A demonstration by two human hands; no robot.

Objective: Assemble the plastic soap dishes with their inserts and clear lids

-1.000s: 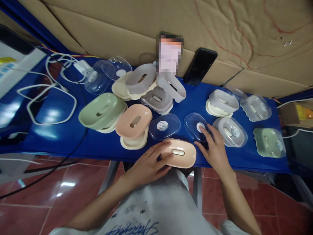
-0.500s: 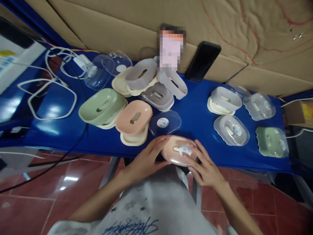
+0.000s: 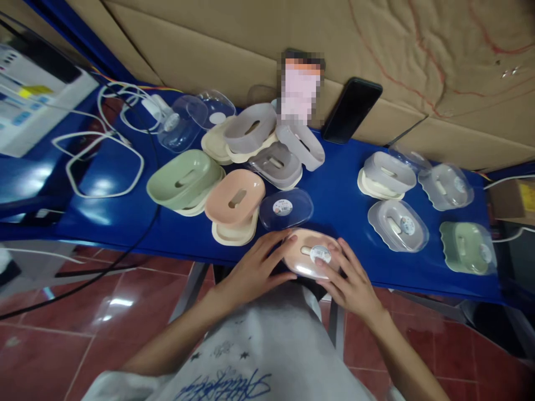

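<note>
Spread across a blue table [image 3: 338, 200] — looped white cable [image 3: 104, 196] at left, cream tray [image 3: 234, 234] under an orange dish [image 3: 221, 196], clear lid [image 3: 297, 213] mid-table, covered green dish [image 3: 470, 248] at far right, black phone [image 3: 353, 111] propped behind.

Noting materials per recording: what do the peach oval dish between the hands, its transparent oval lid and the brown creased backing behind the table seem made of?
Peach oval dish: probably rigid plastic, smooth; even colour, moulded look.
Transparent oval lid: likely thin clear plastic, glossy; bright highlight, dish visible through it.
Brown creased backing: matt, cardboard or heavy paper, judging by its folds.
</note>
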